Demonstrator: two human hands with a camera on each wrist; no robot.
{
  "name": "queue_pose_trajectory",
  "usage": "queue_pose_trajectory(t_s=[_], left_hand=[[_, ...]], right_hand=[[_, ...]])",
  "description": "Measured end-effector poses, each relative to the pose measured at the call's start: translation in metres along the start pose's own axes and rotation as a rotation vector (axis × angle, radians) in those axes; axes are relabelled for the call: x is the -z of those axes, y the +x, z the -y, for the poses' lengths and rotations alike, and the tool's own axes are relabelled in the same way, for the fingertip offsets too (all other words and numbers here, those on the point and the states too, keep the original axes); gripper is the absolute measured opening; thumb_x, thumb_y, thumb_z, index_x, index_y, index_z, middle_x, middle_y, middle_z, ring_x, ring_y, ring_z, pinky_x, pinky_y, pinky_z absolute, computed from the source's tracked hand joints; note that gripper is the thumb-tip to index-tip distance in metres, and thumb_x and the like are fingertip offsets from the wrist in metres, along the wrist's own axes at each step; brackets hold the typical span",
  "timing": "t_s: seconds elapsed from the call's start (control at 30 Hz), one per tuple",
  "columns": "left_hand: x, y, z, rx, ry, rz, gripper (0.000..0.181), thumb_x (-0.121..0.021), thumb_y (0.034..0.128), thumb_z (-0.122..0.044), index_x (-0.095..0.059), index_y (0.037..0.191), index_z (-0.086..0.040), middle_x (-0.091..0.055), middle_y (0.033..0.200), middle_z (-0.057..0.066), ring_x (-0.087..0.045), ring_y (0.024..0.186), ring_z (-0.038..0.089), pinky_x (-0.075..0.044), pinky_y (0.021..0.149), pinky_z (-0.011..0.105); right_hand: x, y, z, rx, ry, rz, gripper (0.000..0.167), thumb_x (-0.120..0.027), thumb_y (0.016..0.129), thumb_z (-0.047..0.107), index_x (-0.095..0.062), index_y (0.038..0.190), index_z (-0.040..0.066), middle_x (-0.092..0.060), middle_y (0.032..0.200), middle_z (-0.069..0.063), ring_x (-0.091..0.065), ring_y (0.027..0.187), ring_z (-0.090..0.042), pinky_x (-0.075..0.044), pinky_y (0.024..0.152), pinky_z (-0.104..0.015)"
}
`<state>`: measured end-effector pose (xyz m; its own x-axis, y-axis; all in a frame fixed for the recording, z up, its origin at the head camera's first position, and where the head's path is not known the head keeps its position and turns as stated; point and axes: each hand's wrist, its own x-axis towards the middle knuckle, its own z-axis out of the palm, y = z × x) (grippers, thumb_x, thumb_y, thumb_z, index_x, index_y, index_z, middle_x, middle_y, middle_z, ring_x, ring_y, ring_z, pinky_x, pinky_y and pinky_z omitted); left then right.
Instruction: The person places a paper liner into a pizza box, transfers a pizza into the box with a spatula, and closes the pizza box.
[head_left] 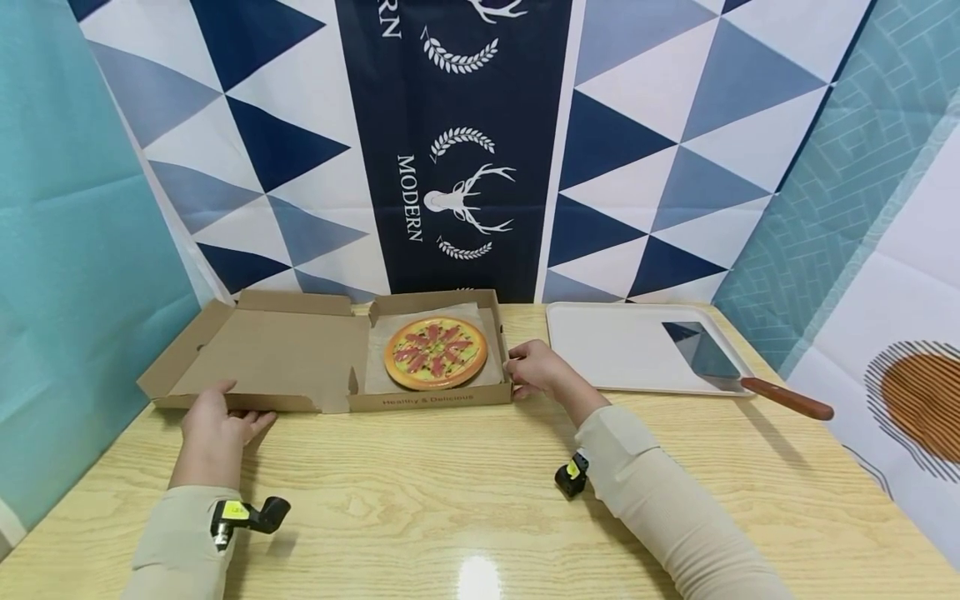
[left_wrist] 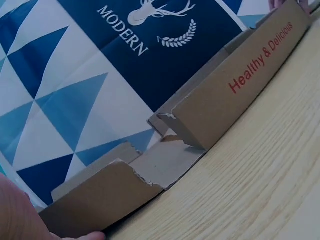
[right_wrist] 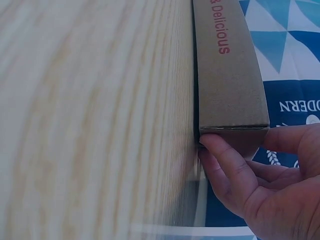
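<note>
A cardboard pizza box (head_left: pixel 480 395) lies unfolded at the back of the table, its lid (head_left: pixel 277 350) laid out to the left. Inside the base, a pizza (head_left: pixel 435 354) with red strips sits on white paper (head_left: pixel 377 377). My left hand (head_left: pixel 213 429) grips the lid's front wall near its left end; in the left wrist view that hand (left_wrist: pixel 20 215) is only partly visible. At the base's right side, my right hand (head_left: pixel 538 369) holds the front corner. The right wrist view shows that hand (right_wrist: pixel 270 195) with fingers at the corner's lower edge and thumb against the wall.
To the right lies a white tray (head_left: pixel 600 346). A pizza peel with a shiny metal blade (head_left: pixel 705 350) rests on it, its wooden handle (head_left: pixel 787 398) sticking out over the tray's front right corner. Patterned cloth (head_left: pixel 465 208) hangs behind the wooden table (head_left: pixel 390 492).
</note>
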<state>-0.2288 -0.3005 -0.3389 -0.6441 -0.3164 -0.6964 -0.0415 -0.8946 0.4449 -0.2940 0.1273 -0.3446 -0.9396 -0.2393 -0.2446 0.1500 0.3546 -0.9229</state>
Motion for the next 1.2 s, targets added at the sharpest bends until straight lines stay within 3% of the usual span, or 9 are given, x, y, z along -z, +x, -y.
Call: queue_pose_trajectory(t_s=[0.17, 0.33, 0.5, 0.77, 1.07, 1.2], left_hand=[[-0.001, 0.004, -0.002, 0.059, -0.041, 0.018, 0.088, -0.061, 0.0953, -0.023, 0.003, 0.15, -0.05, -0.011, 0.158, -0.015, -0.02, 0.142, 0.008, -0.021, 0.115, 0.043], [-0.001, -0.002, 0.0, 0.051, -0.04, 0.042, 0.09, -0.06, 0.095, -0.018, 0.004, 0.15, -0.049, -0.006, 0.157, -0.02, -0.015, 0.143, 0.004, -0.02, 0.115, 0.037], [-0.001, -0.005, 0.002, -0.007, -0.028, 0.028, 0.095, -0.065, 0.0907, -0.01, -0.001, 0.151, -0.047, -0.01, 0.157, -0.017, -0.019, 0.143, 0.007, -0.024, 0.114, 0.038], [-0.002, -0.006, 0.004, -0.054, -0.036, 0.027, 0.093, -0.07, 0.0866, -0.004, -0.014, 0.151, -0.041, -0.02, 0.155, -0.011, -0.027, 0.14, 0.009, -0.027, 0.112, 0.039], [-0.004, -0.012, 0.007, -0.157, 0.001, 0.04, 0.083, -0.076, 0.0814, -0.004, -0.029, 0.144, -0.033, -0.032, 0.146, -0.008, -0.033, 0.137, 0.015, -0.032, 0.11, 0.042], [-0.004, -0.015, 0.009, -0.217, 0.042, 0.072, 0.078, -0.076, 0.0812, -0.004, -0.034, 0.143, -0.028, -0.031, 0.15, -0.006, -0.033, 0.137, 0.018, -0.032, 0.109, 0.044]], right_hand=[[0.0, -0.001, 0.001, 0.002, -0.004, 0.0, 0.044, -0.046, 0.1, 0.001, -0.038, 0.139, -0.016, -0.054, 0.122, -0.032, -0.059, 0.09, -0.024, -0.059, 0.072, -0.037], [0.0, -0.002, 0.001, 0.003, -0.006, 0.0, 0.043, -0.045, 0.1, 0.001, -0.038, 0.139, -0.016, -0.055, 0.121, -0.031, -0.059, 0.09, -0.024, -0.059, 0.072, -0.037], [-0.001, -0.002, 0.001, 0.01, -0.01, 0.006, 0.045, -0.045, 0.099, 0.001, -0.036, 0.139, -0.017, -0.056, 0.117, -0.031, -0.059, 0.087, -0.023, -0.059, 0.071, -0.037], [0.0, 0.0, -0.001, 0.007, -0.016, -0.002, 0.044, -0.045, 0.1, 0.001, -0.037, 0.14, -0.016, -0.054, 0.121, -0.032, -0.06, 0.097, -0.027, -0.059, 0.073, -0.038], [-0.002, -0.002, -0.002, 0.026, -0.044, 0.005, 0.039, -0.047, 0.099, -0.001, -0.043, 0.134, -0.017, -0.056, 0.096, -0.021, -0.056, 0.075, -0.017, -0.059, 0.069, -0.035], [-0.001, -0.004, -0.002, 0.031, -0.047, 0.015, 0.037, -0.047, 0.099, -0.002, -0.045, 0.131, -0.019, -0.058, 0.102, -0.026, -0.059, 0.075, -0.017, -0.059, 0.069, -0.035]])
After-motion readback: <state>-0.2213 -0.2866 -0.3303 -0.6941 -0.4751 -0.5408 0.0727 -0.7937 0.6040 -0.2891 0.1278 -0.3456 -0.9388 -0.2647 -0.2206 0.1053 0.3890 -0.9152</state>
